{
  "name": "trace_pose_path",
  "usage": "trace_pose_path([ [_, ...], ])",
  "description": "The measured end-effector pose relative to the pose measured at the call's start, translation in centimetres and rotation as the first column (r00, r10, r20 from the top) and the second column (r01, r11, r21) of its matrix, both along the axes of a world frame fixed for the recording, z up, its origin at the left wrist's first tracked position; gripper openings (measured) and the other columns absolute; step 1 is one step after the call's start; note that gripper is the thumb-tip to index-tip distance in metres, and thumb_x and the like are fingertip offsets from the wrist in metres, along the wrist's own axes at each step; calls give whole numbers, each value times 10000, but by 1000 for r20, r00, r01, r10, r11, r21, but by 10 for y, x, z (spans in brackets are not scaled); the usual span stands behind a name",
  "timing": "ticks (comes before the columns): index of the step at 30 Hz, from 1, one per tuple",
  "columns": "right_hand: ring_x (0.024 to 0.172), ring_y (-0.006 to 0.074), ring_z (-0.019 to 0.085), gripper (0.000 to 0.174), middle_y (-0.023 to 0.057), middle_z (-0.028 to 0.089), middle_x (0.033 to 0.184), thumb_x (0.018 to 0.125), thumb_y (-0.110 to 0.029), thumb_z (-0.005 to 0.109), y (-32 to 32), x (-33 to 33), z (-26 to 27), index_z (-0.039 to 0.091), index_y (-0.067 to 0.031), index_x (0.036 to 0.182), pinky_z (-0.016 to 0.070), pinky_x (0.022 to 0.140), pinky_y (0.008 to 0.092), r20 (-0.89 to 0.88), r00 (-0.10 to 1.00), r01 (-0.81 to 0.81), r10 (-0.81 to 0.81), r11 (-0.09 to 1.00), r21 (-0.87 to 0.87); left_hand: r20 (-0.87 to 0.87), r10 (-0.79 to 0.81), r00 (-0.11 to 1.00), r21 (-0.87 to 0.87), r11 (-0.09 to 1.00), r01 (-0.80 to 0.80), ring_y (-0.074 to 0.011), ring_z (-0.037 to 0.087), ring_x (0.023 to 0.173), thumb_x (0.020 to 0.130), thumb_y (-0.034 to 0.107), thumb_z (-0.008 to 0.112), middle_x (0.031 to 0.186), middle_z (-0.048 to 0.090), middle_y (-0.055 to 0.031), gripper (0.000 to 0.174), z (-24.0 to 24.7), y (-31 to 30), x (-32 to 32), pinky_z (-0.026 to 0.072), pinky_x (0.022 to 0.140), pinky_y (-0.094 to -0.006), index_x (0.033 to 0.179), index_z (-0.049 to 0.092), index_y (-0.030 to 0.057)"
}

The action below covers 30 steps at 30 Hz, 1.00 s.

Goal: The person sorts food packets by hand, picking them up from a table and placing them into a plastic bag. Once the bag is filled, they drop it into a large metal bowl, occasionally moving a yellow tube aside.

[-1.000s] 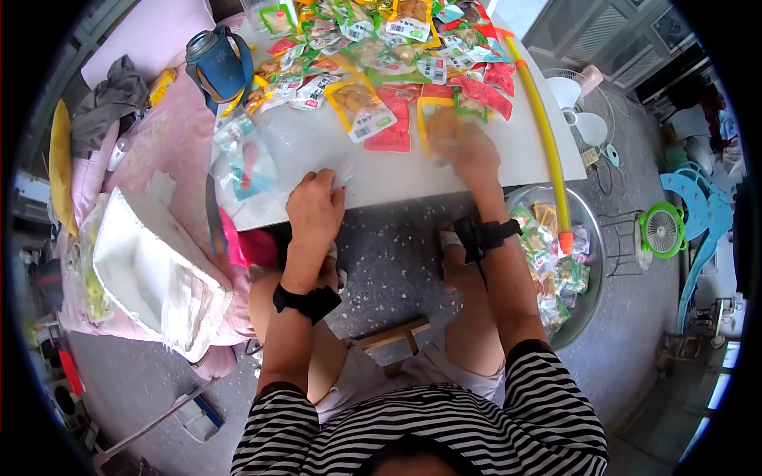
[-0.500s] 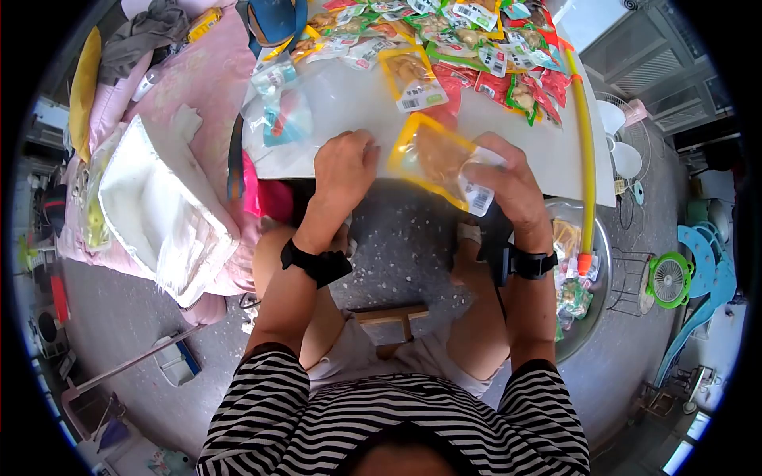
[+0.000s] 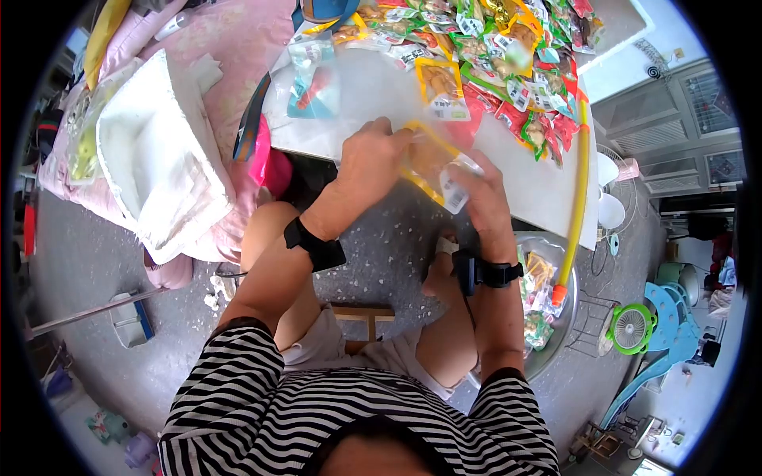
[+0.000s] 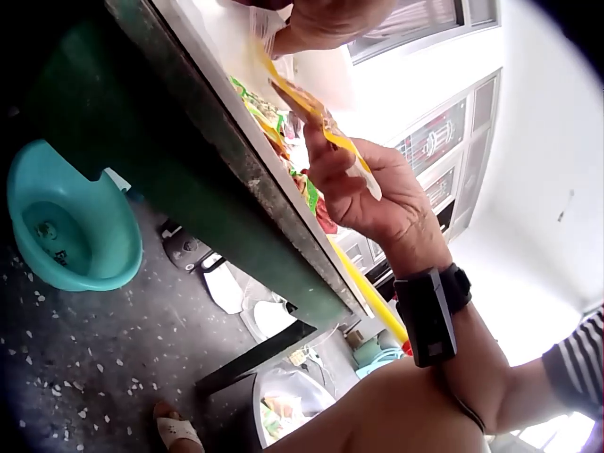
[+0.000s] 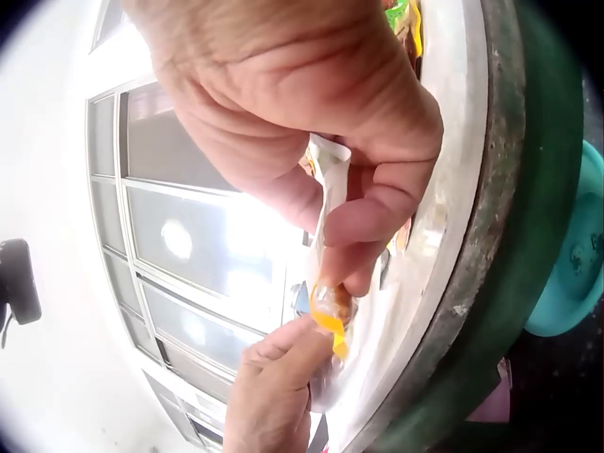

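A clear snack packet with yellow edges [image 3: 432,159] is held up over the near edge of the table. My right hand [image 3: 486,198] grips its white-labelled end, thumb on one face and fingers behind, as the right wrist view shows. At the opposite end, the thumb and fingers of my left hand [image 3: 369,163] pinch the packet's yellow edge. Clear plastic film [image 4: 261,36] shows by the left fingers in the left wrist view. Just beyond the hands, another yellow-edged packet [image 3: 440,83] lies on the white tabletop [image 3: 381,87], overlapping a red packet [image 3: 468,115].
Many colourful packets [image 3: 492,67] are heaped at the back of the table. A yellow tube [image 3: 579,182] runs down its right side, above a metal basin [image 3: 567,317] holding more packets. A clear bag [image 3: 313,79] lies at left, and a white foam box [image 3: 163,151] stands beyond it.
My right hand has lifted the yellow-edged packet from the tabletop and brought it toward me. The left hand has moved right and now pinches its other end. The head view has shifted.
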State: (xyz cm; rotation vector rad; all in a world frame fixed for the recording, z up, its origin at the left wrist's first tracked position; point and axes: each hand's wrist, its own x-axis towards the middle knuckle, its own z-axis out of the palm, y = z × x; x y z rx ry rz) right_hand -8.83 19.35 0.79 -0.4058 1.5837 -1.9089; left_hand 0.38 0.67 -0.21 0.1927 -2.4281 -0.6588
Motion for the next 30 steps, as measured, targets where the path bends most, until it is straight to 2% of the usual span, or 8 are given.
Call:
trace_pose_path([
  [5, 906, 151, 654, 346, 73, 656, 1040, 871, 18, 589, -34, 9, -9, 575, -17, 1215, 568, 787, 318, 152, 988, 1, 31, 979, -206, -72, -95, 993, -19, 995, 94, -332, 592, 747, 788, 74, 624, 772, 553, -127, 264, 4, 13, -1, 488, 620, -421, 1047, 670, 91],
  [8, 824, 149, 667, 340, 78, 669, 984, 870, 1, 592, -49, 17, -11, 574, -14, 1210, 579, 718, 304, 134, 990, 62, -32, 972, -228, -52, -52, 997, -48, 998, 50, -336, 592, 760, 796, 73, 611, 790, 555, -135, 253, 4, 9, -2, 492, 628, -422, 1043, 667, 82],
  [11, 678, 127, 649, 289, 69, 672, 870, 866, -19, 602, -40, 18, 3, 606, -4, 1154, 556, 598, 272, -44, 996, 85, -77, 970, 228, -17, 9, 1000, -47, 999, -10, -341, 595, 789, 784, 57, 599, 808, 558, -141, 261, 1, 3, -3, 495, 633, -429, 1037, 662, 77],
  [14, 570, 100, 604, 222, 61, 668, 792, 865, -46, 618, -34, 12, 5, 640, 2, 1080, 502, 513, 246, -202, 979, 71, 21, 897, 437, -9, -13, 1000, -45, 999, 13, -348, 595, 807, 756, 33, 588, 816, 555, -146, 305, 3, 4, -3, 498, 636, -432, 1049, 658, 81],
  [17, 612, 84, 602, 160, 43, 667, 792, 873, -52, 610, -41, 16, 0, 661, 3, 1015, 478, 531, 224, -424, 905, 198, -28, 911, 361, -58, -78, 995, -23, 997, 76, -358, 592, 809, 727, 14, 579, 827, 549, -149, 347, 1, 8, -2, 501, 638, -438, 1059, 654, 82],
  [23, 693, 83, 613, 173, 19, 668, 835, 909, -83, 573, -60, 15, -27, 652, -17, 1047, 490, 598, 219, -18, 965, 253, -263, 942, -223, -88, -140, 986, -21, 990, 138, -375, 592, 822, 709, 4, 585, 877, 554, -155, 327, 8, 14, 1, 503, 653, -461, 1025, 644, 63],
  [26, 675, 84, 611, 184, 24, 674, 848, 922, -97, 561, -62, 21, -28, 650, -24, 1065, 490, 587, 228, -12, 982, 183, -190, 959, -216, -55, -65, 996, -27, 998, 64, -376, 597, 827, 706, 6, 599, 897, 570, -165, 319, 6, 10, -2, 503, 659, -462, 1019, 639, 58],
  [30, 645, 121, 620, 174, 24, 675, 820, 913, -134, 586, -40, 12, 13, 652, -21, 1028, 494, 570, 272, -228, 973, 85, -32, 970, 228, 84, 1, 996, -44, 999, 3, -373, 600, 823, 723, 20, 617, 886, 586, -179, 301, 1, 3, 4, 505, 660, -459, 1023, 628, 43],
])
